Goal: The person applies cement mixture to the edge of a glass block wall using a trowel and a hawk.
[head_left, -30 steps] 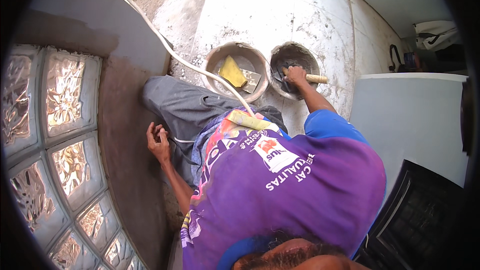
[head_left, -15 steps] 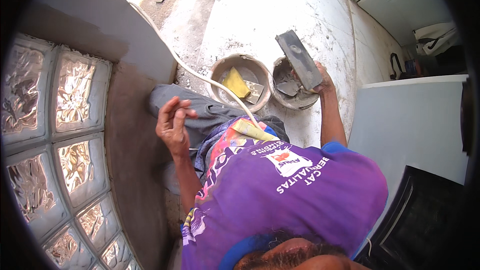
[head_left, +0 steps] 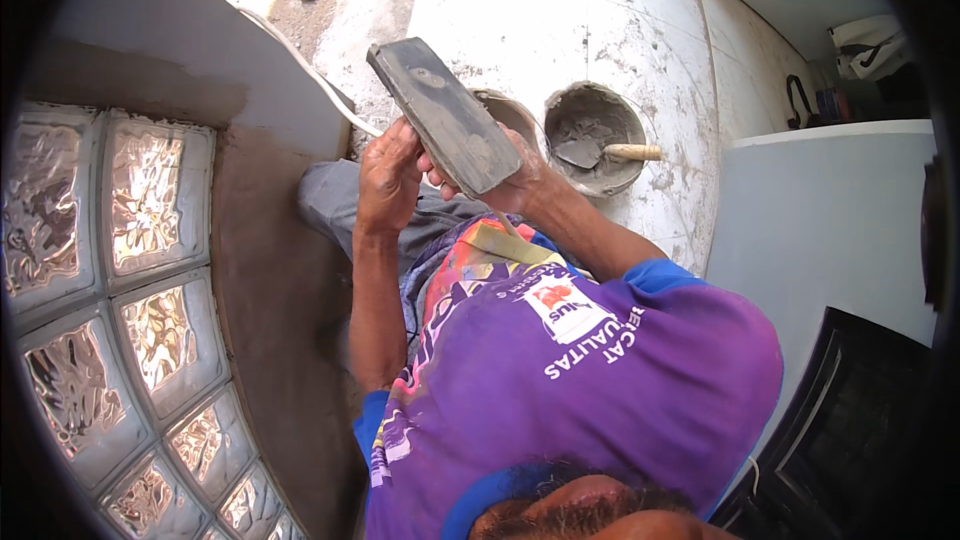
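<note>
I hold a dark, plaster-smeared rectangular float [head_left: 442, 110] tilted above my lap. My left hand [head_left: 388, 175] grips its left edge with fingers curled. My right hand [head_left: 510, 186] is closed on it from the right and underneath, partly hidden by it. Just right of the float, a bucket of grey mortar [head_left: 630, 122] holds a metal blade [head_left: 580, 153] and a tool with a pale wooden handle [head_left: 632, 152]. A second bucket [head_left: 500, 100] is mostly hidden behind the float.
A glass-block wall [head_left: 145, 200] and grey plastered ledge [head_left: 265, 250] run along my left. A white cable [head_left: 330, 90] crosses the stained white floor [head_left: 500, 0]. A pale grey cabinet [head_left: 815, 210] and black panel [head_left: 830, 410] stand at my right.
My right hand has lifted the float out from the right bucket and moved it left over my lap. My left hand has risen from beside my leg to grip it.
</note>
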{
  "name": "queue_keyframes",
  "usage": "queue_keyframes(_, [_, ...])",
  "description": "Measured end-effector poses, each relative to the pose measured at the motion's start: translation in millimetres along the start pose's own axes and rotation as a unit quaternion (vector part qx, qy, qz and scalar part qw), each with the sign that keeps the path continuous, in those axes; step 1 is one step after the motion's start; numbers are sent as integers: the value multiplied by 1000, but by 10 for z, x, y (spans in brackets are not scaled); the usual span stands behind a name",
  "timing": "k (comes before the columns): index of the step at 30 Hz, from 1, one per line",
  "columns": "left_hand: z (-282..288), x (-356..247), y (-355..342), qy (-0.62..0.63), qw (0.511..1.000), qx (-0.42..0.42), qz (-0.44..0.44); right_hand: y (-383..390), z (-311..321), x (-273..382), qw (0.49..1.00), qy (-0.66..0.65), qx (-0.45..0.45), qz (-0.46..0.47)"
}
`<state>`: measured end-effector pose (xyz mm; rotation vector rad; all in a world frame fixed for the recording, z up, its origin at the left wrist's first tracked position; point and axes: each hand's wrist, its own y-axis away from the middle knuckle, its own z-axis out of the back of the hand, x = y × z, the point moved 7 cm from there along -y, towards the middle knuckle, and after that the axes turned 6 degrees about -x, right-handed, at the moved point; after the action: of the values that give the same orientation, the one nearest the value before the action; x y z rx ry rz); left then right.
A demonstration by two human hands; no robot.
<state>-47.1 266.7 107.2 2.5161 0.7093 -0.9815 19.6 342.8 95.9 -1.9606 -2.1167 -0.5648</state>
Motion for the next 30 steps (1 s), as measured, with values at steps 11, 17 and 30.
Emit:
queue_keyframes(11, [14,-100,43,76,992,27,-98,445,1790,1345,676,692,-249,-49])
queue_keyframes(17, [281,-357,292,169,970,-132,-117,1259,3535,1387,164,935,-239,-205])
queue_keyframes(30, [625,-236,424,152,958,-218,-108,1144,3171,1459,151,930,-226,-246])
